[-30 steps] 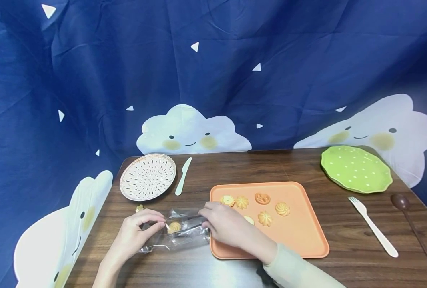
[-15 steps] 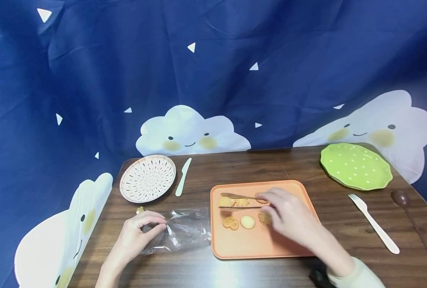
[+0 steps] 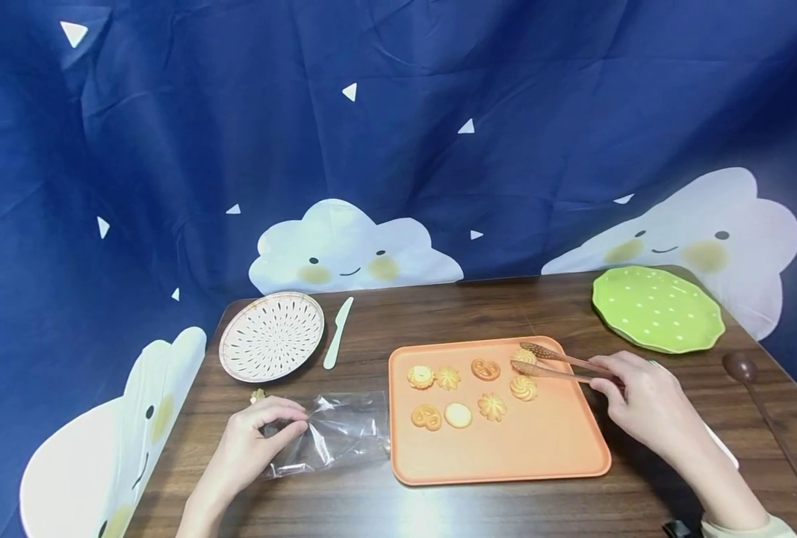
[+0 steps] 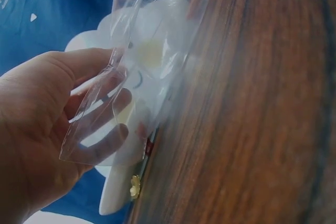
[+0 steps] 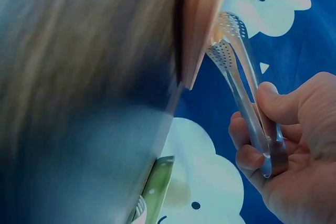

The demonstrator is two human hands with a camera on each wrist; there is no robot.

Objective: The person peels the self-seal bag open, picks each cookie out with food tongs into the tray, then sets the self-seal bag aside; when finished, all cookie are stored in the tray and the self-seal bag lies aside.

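Observation:
My left hand (image 3: 246, 444) pinches the edge of a clear plastic bag (image 3: 344, 437) between thumb and fingers. The bag lies left of an orange tray (image 3: 499, 459); through its film the fingers (image 4: 113, 142) show. My right hand (image 3: 647, 400) grips metal tongs (image 5: 244, 93) with perforated ends. The tongs' ends stand either side of a cookie (image 3: 523, 357) at the tray's far right; whether they press it, I cannot tell. Several cookies share the tray, among them a swirl cookie (image 3: 523, 388), a pretzel-shaped cookie (image 3: 485, 369) and a round pale cookie (image 3: 458, 415).
Behind the left hand are a speckled white plate (image 3: 272, 336), a pale green knife (image 3: 338, 334) and a small yellow flower-shaped piece (image 3: 258, 394). On the right lie a green dotted plate (image 3: 656, 308), a brown long-handled spoon (image 3: 764, 415) and a white fork (image 3: 722, 447), partly hidden by the right arm.
My right hand has drawn the tongs out of the bag, where a cookie showed, and carried them right across the tray to its far right cookie. The left hand keeps its pinch on the bag.

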